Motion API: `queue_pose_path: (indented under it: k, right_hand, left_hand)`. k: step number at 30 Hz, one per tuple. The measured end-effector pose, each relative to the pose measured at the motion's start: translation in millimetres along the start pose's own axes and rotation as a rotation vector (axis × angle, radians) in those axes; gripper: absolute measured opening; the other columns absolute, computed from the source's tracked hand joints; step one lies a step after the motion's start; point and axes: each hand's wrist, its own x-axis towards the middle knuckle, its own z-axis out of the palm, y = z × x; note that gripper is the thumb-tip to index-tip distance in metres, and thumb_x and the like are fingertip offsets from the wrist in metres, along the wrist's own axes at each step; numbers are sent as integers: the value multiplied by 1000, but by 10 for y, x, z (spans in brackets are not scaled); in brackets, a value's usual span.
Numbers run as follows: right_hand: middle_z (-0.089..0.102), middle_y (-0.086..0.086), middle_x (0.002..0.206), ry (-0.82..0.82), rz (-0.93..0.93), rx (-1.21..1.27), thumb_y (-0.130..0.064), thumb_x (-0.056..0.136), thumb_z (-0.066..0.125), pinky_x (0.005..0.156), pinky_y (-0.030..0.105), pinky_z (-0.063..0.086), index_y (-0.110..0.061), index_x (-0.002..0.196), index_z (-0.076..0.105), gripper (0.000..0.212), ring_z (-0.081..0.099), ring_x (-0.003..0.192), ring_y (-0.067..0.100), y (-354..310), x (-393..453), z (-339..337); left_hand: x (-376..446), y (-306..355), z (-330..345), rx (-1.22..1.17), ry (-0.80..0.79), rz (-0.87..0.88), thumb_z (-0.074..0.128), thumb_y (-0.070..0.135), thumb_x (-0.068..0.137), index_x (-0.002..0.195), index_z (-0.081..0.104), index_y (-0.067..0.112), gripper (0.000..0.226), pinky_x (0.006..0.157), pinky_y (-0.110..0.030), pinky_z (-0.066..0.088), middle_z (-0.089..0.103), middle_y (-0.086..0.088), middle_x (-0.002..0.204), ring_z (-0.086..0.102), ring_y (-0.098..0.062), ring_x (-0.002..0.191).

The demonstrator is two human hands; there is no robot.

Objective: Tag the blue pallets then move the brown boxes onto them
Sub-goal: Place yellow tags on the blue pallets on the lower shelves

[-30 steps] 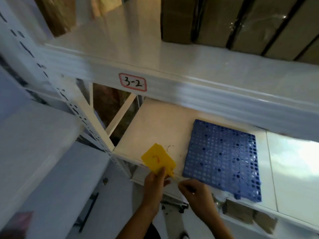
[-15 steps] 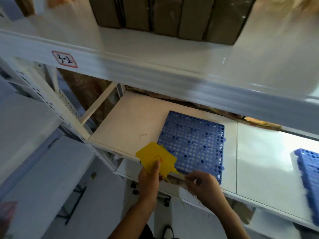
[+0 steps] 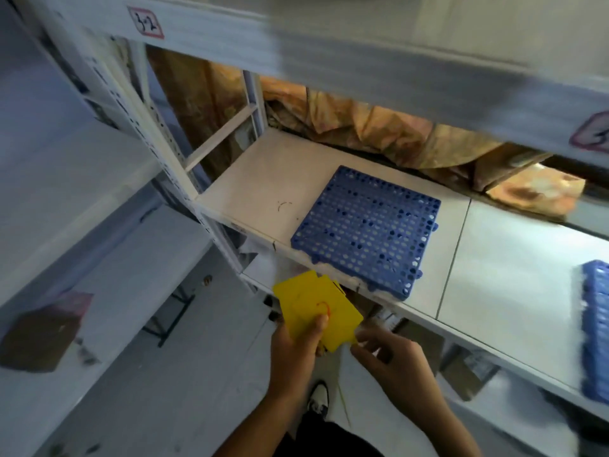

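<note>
Tagging barely begun: my left hand (image 3: pixel 298 349) grips flat yellow plastic tags (image 3: pixel 318 310), right hand (image 3: pixel 390 357) pinches their corner. Blue perforated plastic pallet (image 3: pixel 365 225) lies untagged at white shelf (image 3: pixel 494 275) front edge; no boxes moved.

I am holding fanned yellow tags (image 3: pixel 316 311) below the shelf edge; one perforated blue pallet (image 3: pixel 365 225) is lying flat, another (image 3: pixel 594 331) sitting rightward.
</note>
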Motion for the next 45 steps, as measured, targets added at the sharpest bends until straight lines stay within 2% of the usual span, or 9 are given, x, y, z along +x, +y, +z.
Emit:
queue_pose_path:
  k: [6,13,17,22,26,29,33,38,45]
  right_hand:
    - [69,-20,76,170,-10,-77,-38,83,84,55,9,45,-46,94,65,23,66,62,4,164,-917,-319]
    - [64,-20,66,408,61,-196,-37,83,84,54,7,40,-36,88,72,13,62,59,1,456,-1870,-728]
    - [69,-22,75,461,122,-198,-37,84,83,56,23,52,-36,91,76,10,63,61,4,776,-2276,-1019]
    - [69,-22,81,522,171,-214,-38,83,83,57,15,47,-34,88,76,10,63,67,6,1348,-2519,-1568]
    - [67,-23,77,530,213,-205,-36,81,86,57,8,42,-34,87,78,9,63,70,0,1786,-2670,-2108]
    - [67,-21,77,559,212,-235,-34,80,86,57,21,49,-35,87,79,10,59,63,1,2121,-2723,-2520]
    - [68,-17,78,561,215,-297,-30,82,86,61,14,42,-30,91,81,11,60,64,1,2710,-2615,-3106]
    - [74,-3,94,368,243,-423,-35,90,78,68,28,46,-24,104,83,18,70,82,20,3335,-2035,-3590]
    - [73,-2,104,203,161,-506,-37,96,72,70,31,53,-24,111,81,22,69,89,20,3522,-1522,-3633]
  left_hand:
    - [-833,-82,382,-62,-132,5,80,23,86,98,73,25,13,69,-28,60,78,20,87,73,-1,78]
    - [-1732,-217,931,-137,-213,29,77,24,89,123,68,20,36,72,-28,62,77,9,110,74,-8,93]
    - [-2207,-273,1326,-149,-291,-27,75,19,90,108,71,22,19,63,-24,59,78,18,93,74,-3,80]
    - [-2580,-396,2076,-108,-311,-99,78,23,88,103,73,21,15,59,-21,56,79,10,91,74,-7,78]
    - [-2859,-467,2713,-69,-318,-151,79,26,88,104,74,17,20,65,-30,57,80,5,92,74,-10,77]
    - [-2992,-529,3143,-51,-310,-167,79,27,87,106,73,17,22,73,-40,58,80,5,90,73,-9,74]
    - [-3132,-626,3548,-67,-262,-198,74,18,92,96,71,16,6,57,-30,54,76,2,72,67,-10,61]
    - [-3300,-756,3691,-59,-205,-245,74,17,92,94,71,8,9,54,-29,53,76,-9,73,67,-20,65]
    - [-3345,-756,3609,-17,-160,-294,72,14,93,92,71,5,8,49,-24,50,72,-6,62,62,-8,50]
